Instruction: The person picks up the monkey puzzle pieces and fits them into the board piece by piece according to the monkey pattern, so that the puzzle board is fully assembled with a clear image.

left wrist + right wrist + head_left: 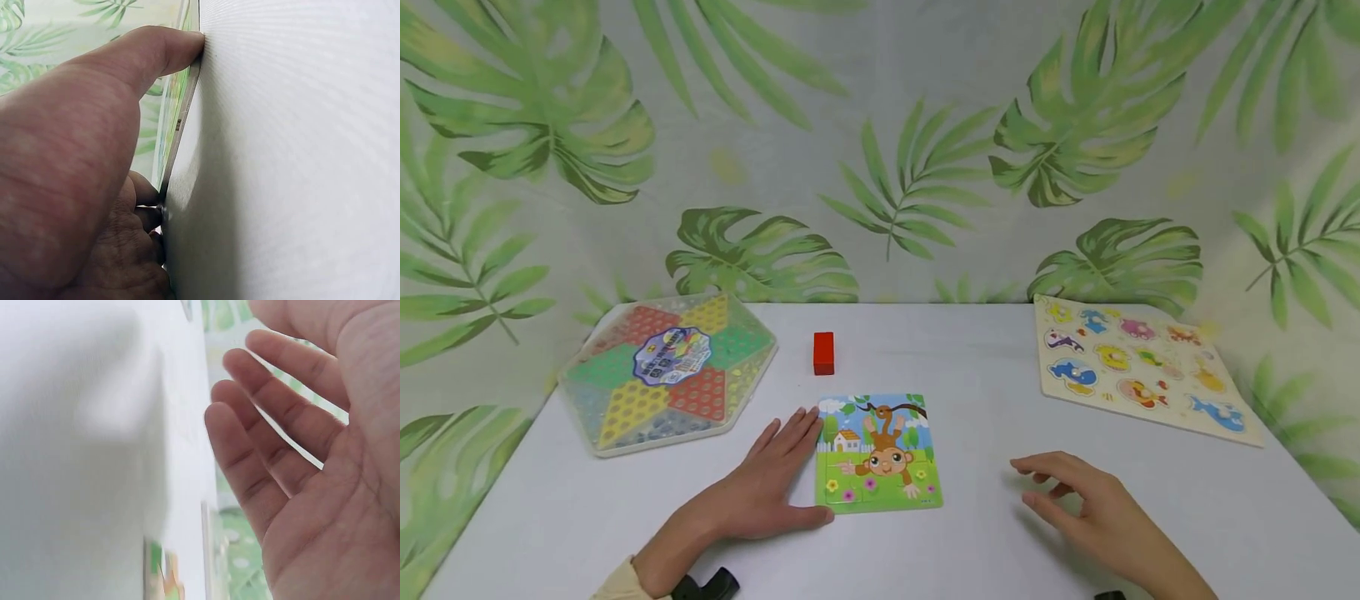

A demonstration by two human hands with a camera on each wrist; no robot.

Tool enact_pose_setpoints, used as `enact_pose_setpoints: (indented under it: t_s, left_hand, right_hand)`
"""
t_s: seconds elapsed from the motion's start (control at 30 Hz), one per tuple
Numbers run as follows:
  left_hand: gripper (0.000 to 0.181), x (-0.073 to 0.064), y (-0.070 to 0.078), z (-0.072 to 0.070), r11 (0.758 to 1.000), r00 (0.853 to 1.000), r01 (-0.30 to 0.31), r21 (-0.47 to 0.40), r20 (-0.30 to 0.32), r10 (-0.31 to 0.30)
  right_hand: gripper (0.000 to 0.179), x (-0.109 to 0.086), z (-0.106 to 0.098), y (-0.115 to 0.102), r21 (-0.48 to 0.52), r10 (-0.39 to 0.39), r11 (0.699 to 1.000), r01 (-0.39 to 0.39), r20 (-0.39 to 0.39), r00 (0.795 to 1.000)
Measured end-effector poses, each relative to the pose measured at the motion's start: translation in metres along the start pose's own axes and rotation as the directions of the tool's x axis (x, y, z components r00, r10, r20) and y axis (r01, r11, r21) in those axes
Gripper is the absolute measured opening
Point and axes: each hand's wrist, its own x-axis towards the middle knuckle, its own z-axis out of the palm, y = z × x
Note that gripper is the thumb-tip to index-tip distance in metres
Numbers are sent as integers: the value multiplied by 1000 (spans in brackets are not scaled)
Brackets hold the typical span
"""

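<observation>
A square jigsaw puzzle with a monkey hanging from a branch lies flat on the white table, its picture filled in. My left hand rests on the table at the puzzle's left side, fingers extended. Its fingertips meet the upper left edge and its thumb the lower left corner. In the left wrist view, the thumb touches the puzzle's thin edge. Right of the puzzle, my right hand hovers over the table, fingers loosely bent and holding nothing. The right wrist view shows its palm facing the camera.
A red block sits behind the puzzle. At the back left lies a hexagonal board with a coloured star pattern under clear plastic. A wooden animal peg puzzle lies at the back right. A leaf-print cloth hangs behind the table.
</observation>
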Motion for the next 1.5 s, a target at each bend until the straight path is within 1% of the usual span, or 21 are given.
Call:
enact_pose_setpoints:
  t_s: [0.1,0.2,0.27,0.33,0.43,0.53,0.63,0.7,0.83,0.93,1.13,1.33,1.4,1.5]
  left_hand:
    - [111,0,1,0,1000,1000,3,-2,3,-3]
    - [111,0,1,-1,1000,1000,-2,-3,4,2]
    - [111,0,2,-1,1000,1000,-5,-3,5,5]
    - [111,0,2,-1,1000,1000,-3,-2,6,3]
    - [111,1,2,-1,1000,1000,8,-4,12,-8]
    - [110,1,1,0,1000,1000,21,-2,20,-21]
    - [110,2,1,0,1000,1000,21,-6,18,-21]
    - [111,1,1,0,1000,1000,23,-12,14,-23]
    - [111,0,1,1,1000,1000,23,-19,5,-23]
    - [112,0,1,2,1000,1000,21,-19,5,-21]
    - [112,0,1,1,999,999,30,-19,16,-29]
    - [110,1,1,1,1000,1000,10,-14,5,-10]
    - [110,0,1,1,1000,1000,7,-18,0,-7]
    - [110,0,1,1,1000,1000,9,-21,1,-9]
  right_hand:
    - [42,-4,-5,9,-43,20,999,-20,-10,1000]
    - [44,-9,-11,15,-89,56,994,-57,-16,998]
    - [47,-11,-15,18,-121,79,990,-79,-5,997]
    - [50,-12,-20,22,-148,114,983,-109,29,993]
    - [57,-14,-26,28,-194,192,966,-171,92,977]
    - [63,-17,-31,34,-245,284,939,-242,156,946]
    - [64,-19,-33,38,-266,325,925,-270,188,927]
    - [64,-18,-34,40,-261,338,923,-282,201,920]
    - [65,-17,-37,41,-266,378,909,-321,197,905]
    - [65,-18,-40,44,-282,388,901,-330,183,903]
    - [58,-26,-44,51,-262,355,916,-305,172,919]
    - [57,-29,-44,55,-247,347,920,-304,150,926]
    - [56,-30,-44,55,-238,332,926,-292,146,932]
    - [57,-31,-45,55,-236,337,924,-299,138,931]
